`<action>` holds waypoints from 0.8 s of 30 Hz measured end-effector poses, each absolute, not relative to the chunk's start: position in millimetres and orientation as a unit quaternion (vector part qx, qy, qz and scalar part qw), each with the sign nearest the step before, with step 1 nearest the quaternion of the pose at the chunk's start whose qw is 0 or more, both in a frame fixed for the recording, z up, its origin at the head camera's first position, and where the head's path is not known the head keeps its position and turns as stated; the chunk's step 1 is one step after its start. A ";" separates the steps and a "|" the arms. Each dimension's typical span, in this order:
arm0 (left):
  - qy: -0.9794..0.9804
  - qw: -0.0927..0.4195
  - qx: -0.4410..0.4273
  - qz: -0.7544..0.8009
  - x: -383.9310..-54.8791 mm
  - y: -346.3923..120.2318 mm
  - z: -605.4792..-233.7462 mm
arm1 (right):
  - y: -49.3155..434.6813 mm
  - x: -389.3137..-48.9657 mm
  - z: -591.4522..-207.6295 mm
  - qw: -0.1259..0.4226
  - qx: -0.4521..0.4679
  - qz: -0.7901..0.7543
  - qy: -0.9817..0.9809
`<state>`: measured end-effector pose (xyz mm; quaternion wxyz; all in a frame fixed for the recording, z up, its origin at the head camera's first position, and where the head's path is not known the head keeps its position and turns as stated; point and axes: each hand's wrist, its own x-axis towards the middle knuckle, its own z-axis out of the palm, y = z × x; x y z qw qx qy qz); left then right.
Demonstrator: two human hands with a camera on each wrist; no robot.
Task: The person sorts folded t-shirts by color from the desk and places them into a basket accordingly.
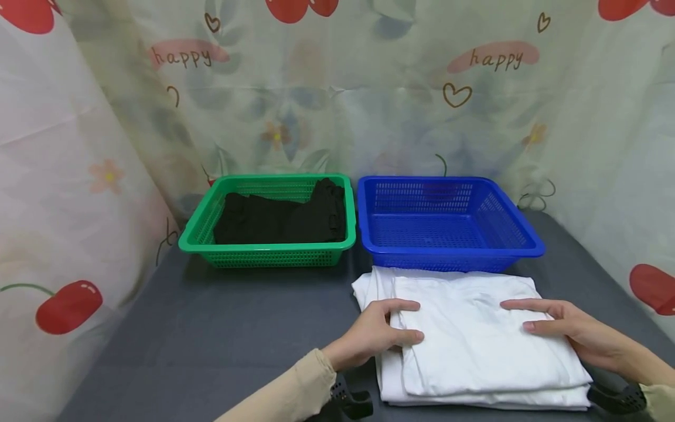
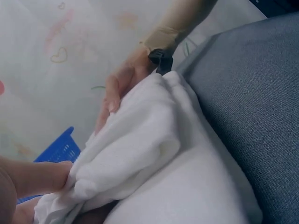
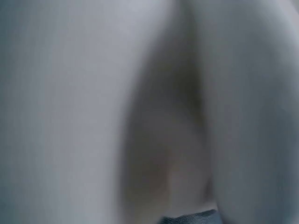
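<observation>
A folded white garment (image 1: 474, 334) lies on top of another folded white cloth (image 1: 390, 381), whose edges stick out at the left and front. At the upper garment's left edge, my left hand (image 1: 374, 328) grips it, thumb and forefinger on top and other fingers tucked beneath. My right hand (image 1: 585, 334) grips the right side, its thumb and forefinger lying across the top and the rest hidden under the fabric. In the left wrist view the upper garment (image 2: 135, 135) bulges in a loose fold. Blurred white fabric (image 3: 65, 112) fills the right wrist view, with a dark gap between layers.
Behind the white stack stands a blue plastic basket (image 1: 453, 253), close to its back edge. Left of that is a green basket (image 1: 263, 248) holding folded black clothing (image 1: 279, 220). Both stand on a dark grey tabletop (image 1: 237, 328), with printed curtains (image 1: 327, 105) around the back and sides.
</observation>
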<state>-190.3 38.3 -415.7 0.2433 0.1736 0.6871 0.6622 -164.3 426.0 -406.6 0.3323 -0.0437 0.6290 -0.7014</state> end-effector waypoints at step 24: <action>0.676 0.271 0.134 0.672 -189.5 38.1 -412.6 | 433.3 -169.9 -411.5 0.369 -0.064 -0.739 0.560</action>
